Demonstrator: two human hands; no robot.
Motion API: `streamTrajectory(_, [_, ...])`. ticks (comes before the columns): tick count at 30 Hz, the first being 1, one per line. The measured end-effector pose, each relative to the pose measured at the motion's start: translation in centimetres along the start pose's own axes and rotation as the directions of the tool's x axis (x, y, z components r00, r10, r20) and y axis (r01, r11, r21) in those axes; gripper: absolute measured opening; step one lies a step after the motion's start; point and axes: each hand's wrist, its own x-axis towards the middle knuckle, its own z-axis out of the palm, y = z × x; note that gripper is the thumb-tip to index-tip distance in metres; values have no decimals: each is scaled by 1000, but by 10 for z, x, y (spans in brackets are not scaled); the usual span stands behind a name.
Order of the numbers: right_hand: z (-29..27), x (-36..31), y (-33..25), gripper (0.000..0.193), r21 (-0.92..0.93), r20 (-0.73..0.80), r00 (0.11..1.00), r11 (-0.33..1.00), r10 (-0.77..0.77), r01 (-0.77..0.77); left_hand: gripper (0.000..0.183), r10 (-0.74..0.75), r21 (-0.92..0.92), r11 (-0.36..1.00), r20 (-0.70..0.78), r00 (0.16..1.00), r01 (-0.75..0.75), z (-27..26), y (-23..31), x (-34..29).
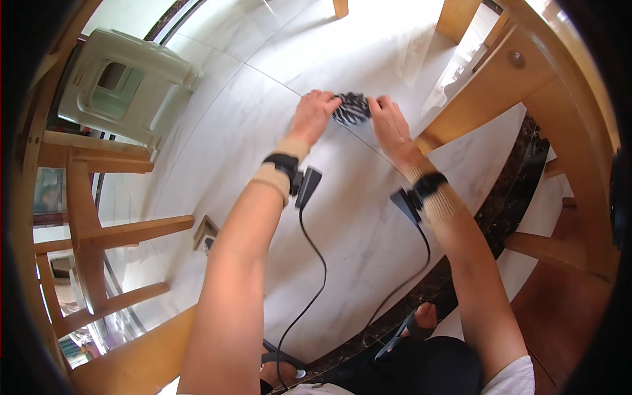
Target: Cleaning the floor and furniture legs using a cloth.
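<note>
Out in front of me, a black-and-white patterned bundle (351, 108), soft like cloth, is stretched between my two hands above the pale floor. Its exact kind is unclear. My left hand (314, 118) pinches its left end with bent fingers. On the opposite end, the thumb and fingers of my right hand (391, 125) close over the edge. Both arms reach forward, and each wrist wears a beige band with a black strap and a small black device.
A pale green plastic stool (131, 89) lies tipped at the far left. Wooden furniture legs (131, 234) stand on the left, and a wooden frame (487, 92) rises on the right. Black cables (324, 263) hang from the wrist devices. A small box (205, 234) sits on the floor.
</note>
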Motion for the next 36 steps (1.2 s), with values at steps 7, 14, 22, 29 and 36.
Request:
streamTrajectory(7, [52, 27, -29, 23, -225, 290, 952, 959, -103, 173, 43, -220, -71, 970, 147, 964, 232, -12, -32, -57])
streamTrajectory(14, [44, -60, -100, 29, 100, 242, 820, 854, -518, 510, 38, -443, 154, 894, 185, 877, 420, -58, 59, -222])
streamTrajectory(22, [-49, -196, -73, 29, 332, 268, 754, 792, -600, 513, 39, -444, -111, 847, 390, 807, 519, -85, 218, -265])
streamTrajectory(29, [-24, -87, -44, 42, 260, 262, 803, 840, -536, 476, 33, -336, -111, 933, 79, 938, 343, -76, 121, -183])
streamTrajectory(36, [-3, -22, 8, 47, 68, 277, 892, 934, -356, 352, 41, -413, 111, 911, 218, 884, 398, -14, 54, -73])
